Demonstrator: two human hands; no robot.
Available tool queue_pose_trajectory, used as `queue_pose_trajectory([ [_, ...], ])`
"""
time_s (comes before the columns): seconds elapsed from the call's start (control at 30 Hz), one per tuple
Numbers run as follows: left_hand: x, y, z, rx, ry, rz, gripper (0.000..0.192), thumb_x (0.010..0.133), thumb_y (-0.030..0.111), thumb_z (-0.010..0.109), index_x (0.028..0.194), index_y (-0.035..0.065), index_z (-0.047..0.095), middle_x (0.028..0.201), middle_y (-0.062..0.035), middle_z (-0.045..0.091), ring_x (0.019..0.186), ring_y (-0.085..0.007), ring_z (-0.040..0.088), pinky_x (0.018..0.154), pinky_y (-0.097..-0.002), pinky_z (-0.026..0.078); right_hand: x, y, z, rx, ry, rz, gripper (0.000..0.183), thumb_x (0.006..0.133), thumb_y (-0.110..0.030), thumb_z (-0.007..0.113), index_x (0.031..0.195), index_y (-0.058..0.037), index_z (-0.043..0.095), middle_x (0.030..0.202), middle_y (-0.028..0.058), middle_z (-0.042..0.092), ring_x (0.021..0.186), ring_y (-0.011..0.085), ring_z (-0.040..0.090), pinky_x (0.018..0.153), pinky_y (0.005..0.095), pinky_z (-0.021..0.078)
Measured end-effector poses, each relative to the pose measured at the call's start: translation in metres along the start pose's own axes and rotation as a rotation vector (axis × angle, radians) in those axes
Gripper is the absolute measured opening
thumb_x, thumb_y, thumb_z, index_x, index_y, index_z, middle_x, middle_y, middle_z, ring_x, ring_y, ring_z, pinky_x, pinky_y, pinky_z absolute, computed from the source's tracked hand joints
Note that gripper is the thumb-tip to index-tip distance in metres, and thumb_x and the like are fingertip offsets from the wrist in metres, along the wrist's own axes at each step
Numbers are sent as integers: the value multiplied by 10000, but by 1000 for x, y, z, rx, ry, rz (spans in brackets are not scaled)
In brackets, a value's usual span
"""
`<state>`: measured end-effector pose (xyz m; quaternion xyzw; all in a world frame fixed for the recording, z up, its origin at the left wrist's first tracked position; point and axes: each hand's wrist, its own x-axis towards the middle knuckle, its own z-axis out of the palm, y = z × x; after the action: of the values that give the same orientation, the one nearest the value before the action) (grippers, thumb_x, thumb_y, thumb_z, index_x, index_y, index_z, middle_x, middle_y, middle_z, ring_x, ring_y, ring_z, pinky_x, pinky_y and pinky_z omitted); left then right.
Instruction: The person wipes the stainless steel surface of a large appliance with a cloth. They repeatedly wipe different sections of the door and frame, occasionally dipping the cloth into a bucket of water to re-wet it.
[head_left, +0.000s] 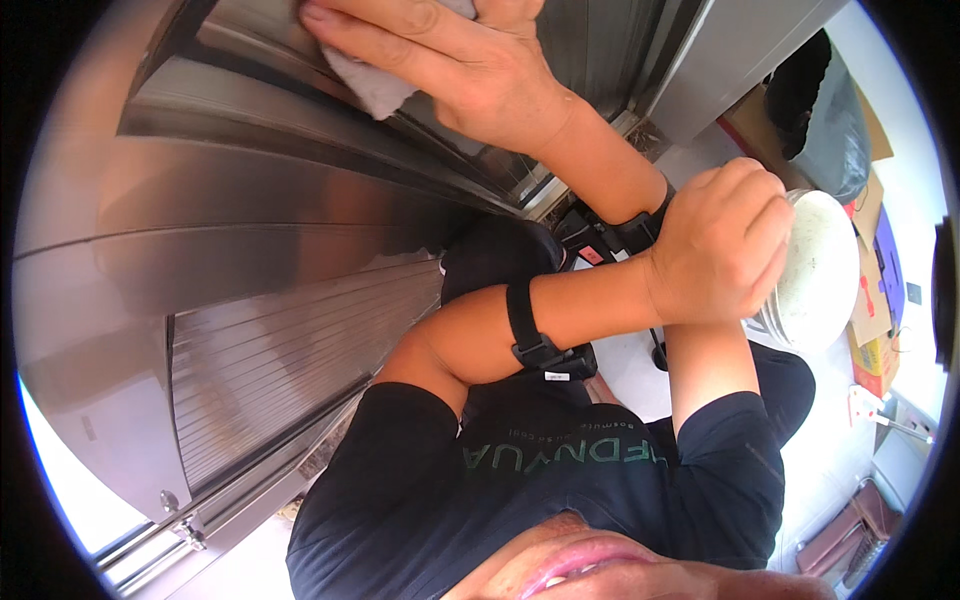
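My right hand (465, 67) reaches to the top of the view and presses a light grey cloth (371, 82) against a shiny brown metal door (262, 180) with framed, recessed panels. The cloth is bunched under the palm and fingers, and part of it is cut off by the upper edge. My left hand (724, 240) is curled into a fist across my right arm. It overlaps the side of a white round bucket or tub (817, 270); nothing shows inside the fist, and whether it touches the tub cannot be told. Black straps with small devices circle both forearms.
A ribbed panel (300, 367) fills the door's lower part, with metal bolt hardware (187, 529) near its edge. To the right lie a dark plastic bag (840, 142), cardboard, a purple item (890, 262), a power strip (862, 407) and a brown bag-like item (840, 540).
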<state>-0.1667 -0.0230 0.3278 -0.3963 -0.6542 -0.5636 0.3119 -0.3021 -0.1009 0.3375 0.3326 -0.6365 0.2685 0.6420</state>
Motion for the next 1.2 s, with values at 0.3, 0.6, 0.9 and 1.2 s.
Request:
queue_pose_trajectory([
  [0.3, -2, -8, 6, 25, 43, -26, 208, 720, 28, 718, 906, -4, 630, 911, -144, 613, 818, -347, 627, 664, -402, 507, -200, -48, -28, 159, -470, 96, 495, 813, -172, 699, 1297, -270, 721, 1509, -122, 569, 1336, 226, 458, 1019, 377, 339],
  [0.6, -10, -10, 5, 45, -103, -36, 154, 755, 50, 689, 874, 1, 604, 890, -140, 596, 816, -322, 612, 659, -396, 490, -342, -41, -141, 238, -925, 853, 592, 757, 106, 618, 1316, -76, 693, 1400, 125, 643, 1219, 323, 617, 1003, 416, 486],
  [0.9, -9, -3, 2, 17, -67, -19, 148, 747, 40, 700, 860, 3, 613, 863, -135, 602, 754, -328, 602, 640, -402, 491, -87, 46, -83, 446, 138, 961, 501, 884, 74, 560, 1364, -47, 641, 1308, 91, 640, 1117, 180, 590, 948, 291, 455],
  [1.2, -4, -7, 1, 7, -12, -10, 205, 697, 47, 707, 870, -14, 617, 868, -143, 581, 768, -325, 606, 637, -391, 496, -223, -33, -7, -10, -125, 601, 625, 742, 82, 570, 1363, 20, 600, 1450, 186, 538, 1336, 438, 469, 1121, 500, 357],
])
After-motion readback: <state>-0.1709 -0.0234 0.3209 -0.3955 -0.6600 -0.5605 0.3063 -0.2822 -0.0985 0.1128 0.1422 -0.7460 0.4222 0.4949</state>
